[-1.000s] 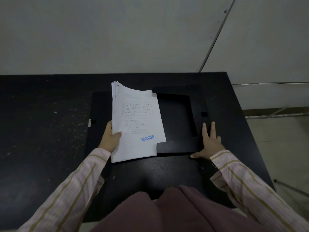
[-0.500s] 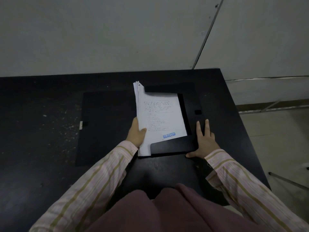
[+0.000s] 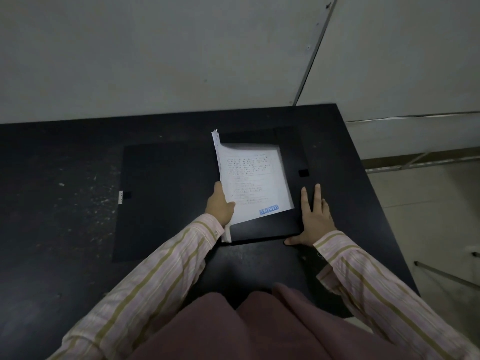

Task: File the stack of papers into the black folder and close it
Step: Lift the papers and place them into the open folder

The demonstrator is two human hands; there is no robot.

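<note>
The black folder [image 3: 262, 227] lies open on the dark table [image 3: 52, 229], its cover [image 3: 166, 198] spread flat to the left. The right half carries flaps along the far, right and near edges. The stack of papers [image 3: 253, 183] sits in this right half: its right and near edges are tucked under the flaps, while its left edge is lifted clear and the sheets fan slightly at the far left corner. The stack's long axis runs away from the person, top of the page at the far end; a blue "REJECTED" stamp [image 3: 268, 210] shows at the near right of the top sheet.

The left hand [image 3: 219, 205] pinches the stack's left edge, thumb on top, fingers beneath. The right hand [image 3: 313, 220] lies flat on the folder's near right corner, fingers extended and nearly together, thumb along the near edge.

A small white label [image 3: 120, 197] marks the cover's left edge. Pale specks dot the table to the left. A grey wall [image 3: 155, 61] stands behind.
</note>
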